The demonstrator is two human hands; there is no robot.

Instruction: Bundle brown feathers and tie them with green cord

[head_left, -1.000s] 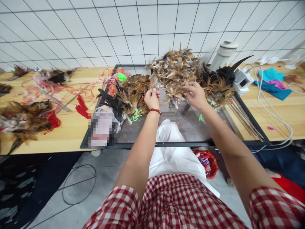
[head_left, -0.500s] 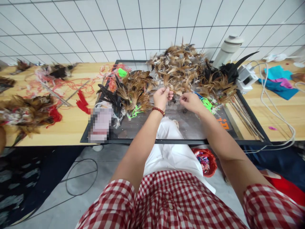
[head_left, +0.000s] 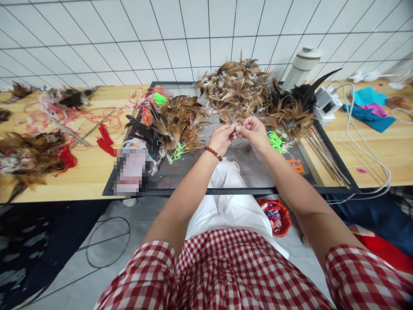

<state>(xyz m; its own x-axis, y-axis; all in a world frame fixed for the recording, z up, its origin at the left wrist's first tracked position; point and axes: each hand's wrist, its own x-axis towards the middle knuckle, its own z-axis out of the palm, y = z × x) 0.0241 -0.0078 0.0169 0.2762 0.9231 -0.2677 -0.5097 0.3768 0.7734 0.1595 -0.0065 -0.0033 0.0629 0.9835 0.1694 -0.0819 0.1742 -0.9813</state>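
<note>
My left hand, with a beaded bracelet on its wrist, is closed in a pinch; a small brown feather shows just above its fingers. Fingertip to fingertip with it, my right hand is also pinched. What the right fingers hold is too small to make out. Both hands hover over a dark-framed glass panel. Behind them rises a big pile of brown feathers. Bunched feathers with green ties lie to the left, and more brown feathers beside a green cord bundle to the right.
A pale bottle and a white charger with cable stand at the right back. Thin sticks lie on the panel's right side. Left are red tassels and more feathers. A red basket sits below.
My hands were apart and have come together at the fingertips. The right hand moved left and up, its fingers raised. The whole view shifted slightly.
</note>
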